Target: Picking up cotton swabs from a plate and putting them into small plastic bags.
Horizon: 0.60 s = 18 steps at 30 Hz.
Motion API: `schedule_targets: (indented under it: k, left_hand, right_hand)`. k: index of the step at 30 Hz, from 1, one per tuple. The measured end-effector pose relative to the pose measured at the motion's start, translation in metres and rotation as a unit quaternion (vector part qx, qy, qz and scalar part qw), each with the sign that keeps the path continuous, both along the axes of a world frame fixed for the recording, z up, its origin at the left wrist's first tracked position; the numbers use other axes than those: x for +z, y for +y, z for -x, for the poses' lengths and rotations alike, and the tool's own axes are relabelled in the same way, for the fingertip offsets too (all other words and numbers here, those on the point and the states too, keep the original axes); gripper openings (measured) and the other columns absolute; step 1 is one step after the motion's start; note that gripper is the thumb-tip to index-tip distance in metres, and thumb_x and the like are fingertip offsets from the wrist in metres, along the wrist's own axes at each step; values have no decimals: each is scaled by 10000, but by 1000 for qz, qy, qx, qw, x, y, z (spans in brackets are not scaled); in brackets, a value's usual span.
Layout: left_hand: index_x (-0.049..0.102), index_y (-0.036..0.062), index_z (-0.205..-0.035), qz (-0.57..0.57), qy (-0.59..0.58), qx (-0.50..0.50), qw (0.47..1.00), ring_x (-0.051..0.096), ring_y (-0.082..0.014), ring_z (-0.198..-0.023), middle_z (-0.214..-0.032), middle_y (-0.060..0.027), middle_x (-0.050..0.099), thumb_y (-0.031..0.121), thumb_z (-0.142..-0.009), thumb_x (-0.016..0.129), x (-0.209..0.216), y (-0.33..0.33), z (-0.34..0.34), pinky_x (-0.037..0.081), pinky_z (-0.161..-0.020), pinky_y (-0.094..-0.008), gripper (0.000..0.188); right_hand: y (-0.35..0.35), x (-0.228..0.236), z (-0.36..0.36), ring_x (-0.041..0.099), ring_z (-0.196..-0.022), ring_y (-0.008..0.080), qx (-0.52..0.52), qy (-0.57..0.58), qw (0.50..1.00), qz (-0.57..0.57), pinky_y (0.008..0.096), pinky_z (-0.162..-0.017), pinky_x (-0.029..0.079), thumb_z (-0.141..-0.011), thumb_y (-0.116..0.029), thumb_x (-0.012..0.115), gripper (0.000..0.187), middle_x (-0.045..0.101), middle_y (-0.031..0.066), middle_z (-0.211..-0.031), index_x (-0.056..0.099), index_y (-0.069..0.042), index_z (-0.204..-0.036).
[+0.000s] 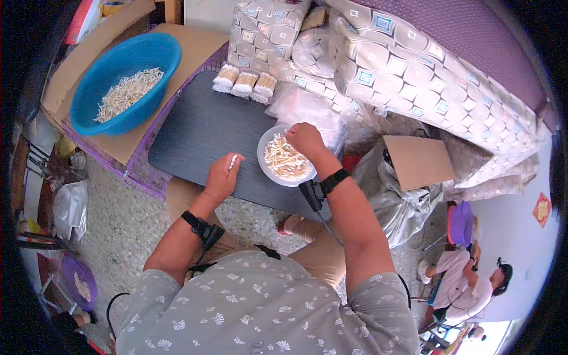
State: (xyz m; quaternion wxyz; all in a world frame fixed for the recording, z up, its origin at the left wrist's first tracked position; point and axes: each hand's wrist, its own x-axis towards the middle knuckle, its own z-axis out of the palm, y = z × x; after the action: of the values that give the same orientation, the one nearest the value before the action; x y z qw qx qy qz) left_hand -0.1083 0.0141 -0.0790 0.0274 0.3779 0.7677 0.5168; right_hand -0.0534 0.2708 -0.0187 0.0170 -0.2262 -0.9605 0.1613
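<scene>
A white plastic bowl (pixel 265 167) of loose cotton swabs (pixel 283 155) stands at the right part of a dark tabletop (pixel 195 127). Over the bowl's upper right rim is my right hand (pixel 306 140), its fingers bent and pressed together; whatever they pinch is hidden. To the left of the bowl, my left hand (pixel 222 176) is closed around a few cotton swabs (pixel 232 161), whose white tips poke out by the thumb. Bundled cotton swabs (pixel 245 83) lie in a row of packs along the table's far edge. Clear plastic bags (pixel 302 107) lie flat behind the bowl.
A large blue basin (pixel 165 56) holding many swabs rests on cardboard (pixel 127 151) at the left. Behind the table stands a patterned sofa (pixel 408 77). An opened carton (pixel 417 163) sits on a grey sack (pixel 402 213) at the right. Another person (pixel 464 278) sits farther right.
</scene>
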Motion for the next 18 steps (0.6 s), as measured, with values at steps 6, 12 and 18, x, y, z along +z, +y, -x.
schedule_targets:
  k: [6,12,18]
  left_hand:
    - [589,26,-951,-23,1,-8,1000,618,-351,-810,-866,-184,629,171,-949,469,2,1,0,474,-718,-381,189]
    - [585,31,-961,-26,-1,-11,1000,613,-356,-837,-898,-185,629,172,-949,455,-6,1,-1,475,-734,-392,192]
    - [583,31,-963,-45,27,-12,999,607,-349,-834,-899,-188,623,186,-951,451,-14,3,2,470,-729,-384,203]
  right_hand:
    - [4,-7,0,641,-760,353,-7,34,999,29,430,-726,512,-747,-265,600,223,669,166,-828,681,-63,-796]
    - [-4,11,-18,645,-714,317,-21,157,984,86,405,-679,511,-782,-226,599,186,665,149,-787,661,-50,-799]
    - [-27,35,-61,633,-672,160,-76,301,920,239,300,-573,500,-857,-141,587,122,647,85,-722,612,-21,-854]
